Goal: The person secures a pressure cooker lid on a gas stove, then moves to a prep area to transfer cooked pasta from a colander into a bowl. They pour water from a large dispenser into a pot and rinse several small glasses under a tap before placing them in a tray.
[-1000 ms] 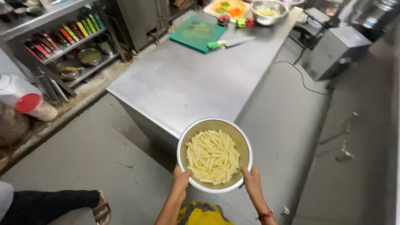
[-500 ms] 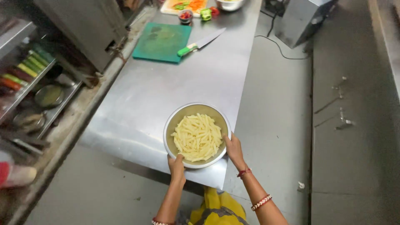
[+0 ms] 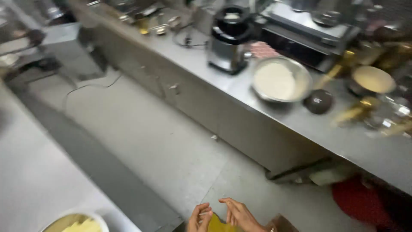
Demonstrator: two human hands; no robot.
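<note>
A grey kitchen floor (image 3: 171, 146) fills the middle of the view, with a steel desk (image 3: 25, 180) at my lower left and a long steel counter (image 3: 274, 116) running across the top right. On the counter stand a dark blender (image 3: 229, 36), a wide metal bowl (image 3: 281, 79) of pale flour-like stuff, a small dark round bowl (image 3: 318, 101) just beside it, and a black box-shaped appliance (image 3: 309, 38) behind. Farther right sit a pan (image 3: 372, 79) with a pale filling and several blurred golden and glass items I cannot name. A cord (image 3: 86, 88) trails over the floor at the left. Something red (image 3: 356, 199) lies under the counter at lower right, too dim to identify.

The bowl of cut pale strips (image 3: 75, 223) rests on the desk at the bottom left edge, mostly cut off by the frame. It is well apart from both hands, with the desk edge and a strip of floor between.

My left hand (image 3: 199, 219) and right hand (image 3: 240, 215) sit low in the centre, close together in front of my yellow clothing (image 3: 221, 225). Both grips are empty, fingers loosely curled, touching no object. The right hand's fingers point left towards the other. Wrists and forearms are cut off at the bottom. The whole view is motion-blurred.
</note>
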